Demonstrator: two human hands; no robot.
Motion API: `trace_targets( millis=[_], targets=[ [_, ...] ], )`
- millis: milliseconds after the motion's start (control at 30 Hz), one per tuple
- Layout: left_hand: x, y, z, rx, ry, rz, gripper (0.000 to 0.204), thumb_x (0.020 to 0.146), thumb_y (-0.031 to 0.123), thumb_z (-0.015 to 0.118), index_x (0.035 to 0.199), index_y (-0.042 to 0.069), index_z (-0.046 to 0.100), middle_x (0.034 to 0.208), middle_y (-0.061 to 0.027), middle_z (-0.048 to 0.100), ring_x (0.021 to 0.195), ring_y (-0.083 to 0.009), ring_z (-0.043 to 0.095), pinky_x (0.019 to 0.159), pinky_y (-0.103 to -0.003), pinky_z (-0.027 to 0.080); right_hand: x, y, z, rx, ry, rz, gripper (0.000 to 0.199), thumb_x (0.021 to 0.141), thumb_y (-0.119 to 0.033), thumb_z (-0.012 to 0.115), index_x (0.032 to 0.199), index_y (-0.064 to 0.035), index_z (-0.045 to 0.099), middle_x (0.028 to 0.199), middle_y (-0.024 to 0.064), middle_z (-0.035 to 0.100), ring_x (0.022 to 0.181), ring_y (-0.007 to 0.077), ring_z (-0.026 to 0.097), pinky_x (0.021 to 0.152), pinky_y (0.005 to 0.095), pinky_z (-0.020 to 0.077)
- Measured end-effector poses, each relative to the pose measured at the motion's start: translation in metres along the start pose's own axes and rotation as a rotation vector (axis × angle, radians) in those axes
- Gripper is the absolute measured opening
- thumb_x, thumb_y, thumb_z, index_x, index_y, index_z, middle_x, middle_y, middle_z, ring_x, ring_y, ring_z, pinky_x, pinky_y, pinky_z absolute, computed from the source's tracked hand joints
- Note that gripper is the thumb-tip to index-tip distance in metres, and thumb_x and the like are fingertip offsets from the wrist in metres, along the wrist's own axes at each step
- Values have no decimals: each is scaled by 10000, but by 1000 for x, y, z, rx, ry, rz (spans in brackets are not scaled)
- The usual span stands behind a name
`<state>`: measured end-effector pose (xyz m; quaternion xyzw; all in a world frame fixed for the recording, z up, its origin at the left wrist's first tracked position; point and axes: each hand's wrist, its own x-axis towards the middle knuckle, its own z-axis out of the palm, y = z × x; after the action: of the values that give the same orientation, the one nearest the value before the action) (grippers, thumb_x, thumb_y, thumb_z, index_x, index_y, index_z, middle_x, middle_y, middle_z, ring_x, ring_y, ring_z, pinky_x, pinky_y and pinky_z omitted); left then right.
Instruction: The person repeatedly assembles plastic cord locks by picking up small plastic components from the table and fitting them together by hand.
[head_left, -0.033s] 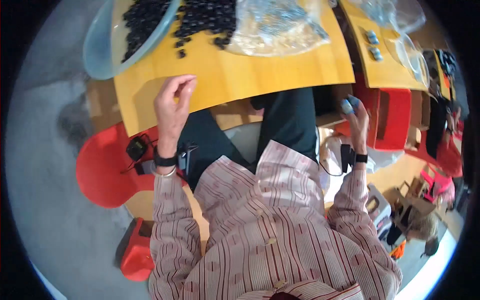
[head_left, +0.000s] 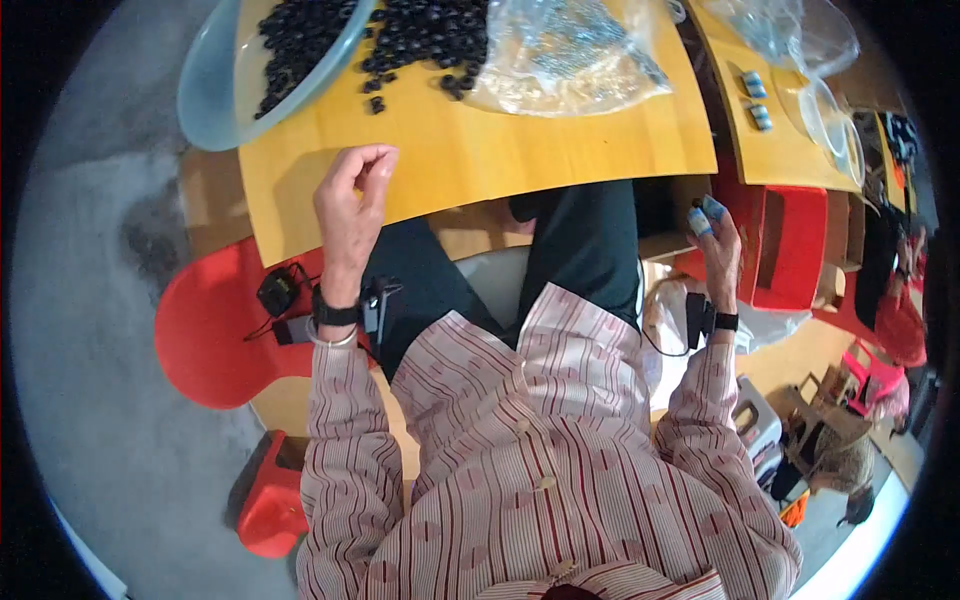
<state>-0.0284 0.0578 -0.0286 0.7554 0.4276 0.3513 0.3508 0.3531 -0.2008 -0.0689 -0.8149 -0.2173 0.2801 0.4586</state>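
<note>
While the right hand, right of centre in the frame, grips small blue-and-white cylindrical pieces, the left hand, left of centre, appears over the near edge of a yellow wooden desk, fingers curled narrowly toward the thumb; whether it holds anything I cannot tell; small round black pieces lie heaped at the top, between a translucent pale-blue plastic basin at upper left and a clear plastic bag at top centre; a red plastic chair stands lower left.
</note>
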Motion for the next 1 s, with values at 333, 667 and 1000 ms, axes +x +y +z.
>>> trace_targets(
  millis=[333, 667, 1000],
  targets=[
    [27, -9, 0, 113, 211, -155, 140, 855, 141, 666, 879, 14, 610, 739, -72, 629, 639, -136, 578, 618, -273, 474, 13, 35, -12, -188, 20, -138, 388, 907, -79, 549, 1292, -36, 521, 1068, 93, 647, 873, 138, 621, 699, 257, 515],
    [44, -13, 2, 249, 210, 47, 150, 820, -9, 605, 963, 37, 598, 881, -117, 614, 807, -258, 619, 697, -347, 504, -6, -50, 30, -256, 92, -469, 312, 927, -25, 506, 1234, -19, 559, 1028, 115, 651, 990, 166, 627, 823, 262, 494],
    [64, 23, -2, 230, 105, 271, 116, 840, 11, 581, 949, 49, 592, 861, -119, 594, 812, -293, 598, 707, -372, 495, -25, -121, 111, -334, -243, -808, 342, 787, 34, 589, 1120, -29, 632, 871, 148, 613, 791, 302, 580, 720, 351, 480]
  ],
)
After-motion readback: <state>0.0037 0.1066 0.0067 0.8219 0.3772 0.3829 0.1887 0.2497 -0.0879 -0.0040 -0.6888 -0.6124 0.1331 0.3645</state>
